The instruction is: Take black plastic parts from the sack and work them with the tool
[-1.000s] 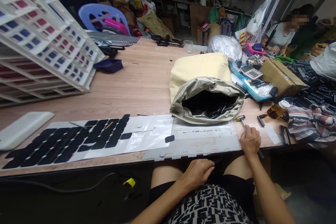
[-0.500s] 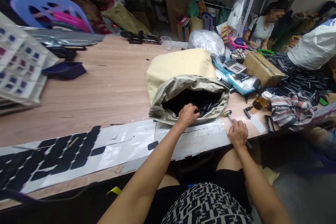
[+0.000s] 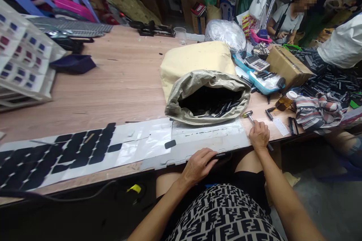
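My left hand (image 3: 199, 163) is at the table's front edge with its fingers closed round a thin black piece (image 3: 220, 155). Just beyond it lies a long white sheet (image 3: 209, 139) with one loose black pad (image 3: 170, 144). My right hand (image 3: 259, 135) rests on the table to the right and grips a small metal hammer (image 3: 249, 116) by its handle. Between and behind the hands stands an open grey sack (image 3: 207, 96) full of black pieces, leaning on a cream bag (image 3: 195, 60).
Rows of black pads (image 3: 62, 154) cover the sheet at left. White racks (image 3: 22, 64), a dark tray (image 3: 73, 64) and a keyboard (image 3: 73, 26) sit far left. A calculator (image 3: 254, 62), cardboard box (image 3: 287, 66), striped cloth (image 3: 319, 111) and another person (image 3: 291, 19) are at right.
My left hand went from my lap into the sack, then came back to the table edge holding a black piece. My right hand stayed on the hammer.
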### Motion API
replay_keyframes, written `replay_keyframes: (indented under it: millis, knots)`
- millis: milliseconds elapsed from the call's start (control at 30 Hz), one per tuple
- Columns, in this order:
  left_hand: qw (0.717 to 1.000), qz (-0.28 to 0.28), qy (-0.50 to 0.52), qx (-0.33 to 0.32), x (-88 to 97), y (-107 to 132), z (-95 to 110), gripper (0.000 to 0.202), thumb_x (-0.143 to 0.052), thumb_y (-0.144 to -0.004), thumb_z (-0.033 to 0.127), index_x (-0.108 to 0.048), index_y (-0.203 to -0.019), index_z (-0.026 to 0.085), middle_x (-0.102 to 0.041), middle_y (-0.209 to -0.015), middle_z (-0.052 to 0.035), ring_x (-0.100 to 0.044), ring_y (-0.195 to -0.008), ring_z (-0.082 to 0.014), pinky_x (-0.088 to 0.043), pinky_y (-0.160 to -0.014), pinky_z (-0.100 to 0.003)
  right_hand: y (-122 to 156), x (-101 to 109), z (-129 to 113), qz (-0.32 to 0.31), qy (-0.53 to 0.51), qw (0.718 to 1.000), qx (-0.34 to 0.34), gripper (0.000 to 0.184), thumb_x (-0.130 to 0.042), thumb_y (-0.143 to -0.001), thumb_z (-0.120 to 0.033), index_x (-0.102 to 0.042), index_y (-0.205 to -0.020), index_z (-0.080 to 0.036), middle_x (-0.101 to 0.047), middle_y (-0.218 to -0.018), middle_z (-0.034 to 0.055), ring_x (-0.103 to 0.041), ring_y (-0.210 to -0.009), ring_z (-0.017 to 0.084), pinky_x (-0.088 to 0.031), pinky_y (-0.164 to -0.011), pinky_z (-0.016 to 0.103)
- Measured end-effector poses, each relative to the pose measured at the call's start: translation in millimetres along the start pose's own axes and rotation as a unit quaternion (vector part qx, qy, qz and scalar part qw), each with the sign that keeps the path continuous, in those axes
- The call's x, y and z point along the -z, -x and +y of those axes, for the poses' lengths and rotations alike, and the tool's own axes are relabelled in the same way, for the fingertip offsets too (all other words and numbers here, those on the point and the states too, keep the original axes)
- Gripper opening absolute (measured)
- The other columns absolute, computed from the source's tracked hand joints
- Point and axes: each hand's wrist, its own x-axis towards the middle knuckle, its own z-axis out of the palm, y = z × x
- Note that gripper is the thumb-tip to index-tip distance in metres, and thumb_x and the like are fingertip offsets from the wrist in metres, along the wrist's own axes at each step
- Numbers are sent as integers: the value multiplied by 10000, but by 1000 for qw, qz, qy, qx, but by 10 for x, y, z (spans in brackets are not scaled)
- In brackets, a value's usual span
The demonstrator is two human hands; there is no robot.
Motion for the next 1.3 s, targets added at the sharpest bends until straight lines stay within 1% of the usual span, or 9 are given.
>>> replay_keyframes:
  millis: [133,333,467,633,733,900,1000,1167,1300]
  knots:
    - [996,65,-9,58,4,-225,-174,205,-535,-963,254,-641,-1133,216,-638,-1019,-64,-625,-952,-194,-533,-881,-339,-13,-38,44,11,-13,1000,2,345,-452,-932,-196,-656,-1210,-198,-579,-1002,105,-449,-882,229,-320,-747,341]
    - [990,54,22,128,92,-597,-489,204,-678,-845,251,-697,-1042,206,-595,-897,-18,-599,-804,-161,-523,-773,-307,-45,61,82,20,-130,991,-13,391,-421,-929,-194,-666,-1232,-156,-609,-952,118,-520,-875,232,-416,-777,343]
    - [984,56,54,162,125,-616,-537,209,-736,-795,275,-713,-988,202,-583,-854,1,-546,-708,-132,-497,-700,-284,94,351,-161,15,-285,958,13,400,-396,-973,-264,-633,-1281,-170,-650,-1099,131,-605,-1007,229,-489,-884,350]
    - [978,63,82,182,111,-616,-551,236,-786,-757,294,-717,-959,193,-558,-859,7,-530,-690,-122,-483,-678,-278,393,540,-609,-104,-402,905,94,358,-435,-989,-294,-638,-1265,-193,-678,-1094,97,-647,-1017,200,-528,-927,340]
    - [975,70,90,188,92,-628,-575,240,-801,-746,294,-718,-951,204,-559,-846,12,-537,-702,-126,-478,-681,-275,526,512,-785,-124,-411,891,145,347,-430,-986,-249,-639,-1258,-195,-679,-1038,87,-656,-983,191,-543,-906,328]
    - [972,74,98,200,99,-653,-564,157,-815,-724,220,-694,-820,192,-540,-804,26,-532,-707,-122,-457,-682,-267,626,515,-934,-111,-369,903,191,385,-387,-997,-210,-601,-1317,-206,-659,-1013,89,-655,-926,189,-549,-858,311]
    - [971,73,97,205,110,-663,-543,133,-806,-730,214,-686,-783,193,-534,-795,26,-532,-713,-125,-451,-683,-267,639,541,-967,-119,-346,911,191,393,-378,-992,-191,-602,-1315,-204,-647,-974,81,-650,-890,189,-546,-829,301]
    - [968,68,108,217,103,-663,-543,206,-813,-710,205,-726,-897,207,-552,-819,25,-539,-708,-124,-465,-690,-273,600,582,-932,-98,-365,911,166,377,-385,-998,-203,-610,-1300,-187,-650,-1004,91,-650,-930,188,-542,-853,299]
    - [968,72,105,215,82,-657,-567,207,-808,-714,207,-730,-905,204,-563,-825,23,-543,-707,-124,-471,-700,-279,608,591,-888,-90,-358,916,160,375,-381,-1001,-209,-611,-1296,-194,-654,-1020,91,-651,-939,187,-540,-853,300]
